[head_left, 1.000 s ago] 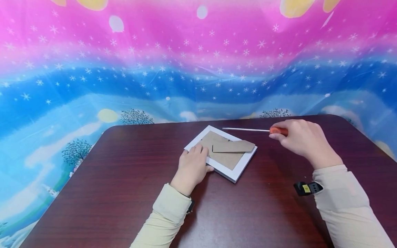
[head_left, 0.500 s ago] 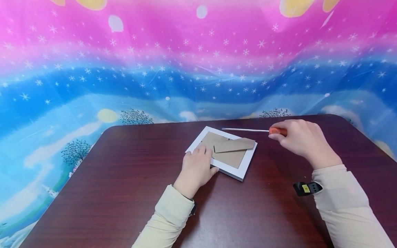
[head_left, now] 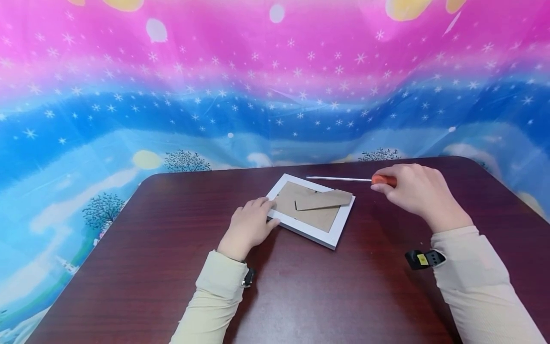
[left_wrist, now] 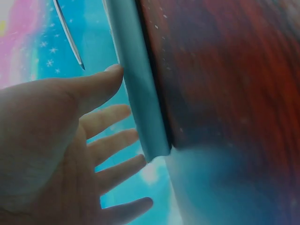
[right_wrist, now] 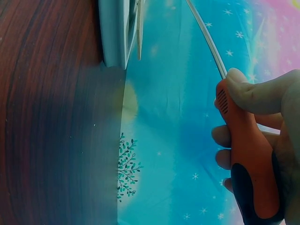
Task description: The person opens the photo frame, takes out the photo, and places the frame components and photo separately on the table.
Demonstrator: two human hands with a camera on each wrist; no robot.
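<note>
A white picture frame (head_left: 309,230) lies face down on the table, its brown backing board (head_left: 313,220) and stand flap (head_left: 324,199) facing up. The flap tilts slightly off the backing. My left hand (head_left: 249,222) is at the frame's left corner, fingertips right at the rim. In the left wrist view its fingers are fairly straight and spread, with the thumb against the frame's side. Right of the frame, my right hand (head_left: 421,193) grips a screwdriver (right_wrist: 248,145) by its orange and black handle, above the table. The metal shaft (head_left: 339,178) points left, past the frame's far side.
The dark red-brown wooden table (head_left: 172,267) has rounded far corners. Close behind it hangs a pink and blue cloth backdrop (head_left: 266,95) printed with snowflakes and trees. A black wrist strap (head_left: 425,259) shows at the right cuff.
The frame has turned slightly anticlockwise under my left hand. That hand then slid left, off the backing to the frame's left edge. My right hand and the screwdriver have hardly moved.
</note>
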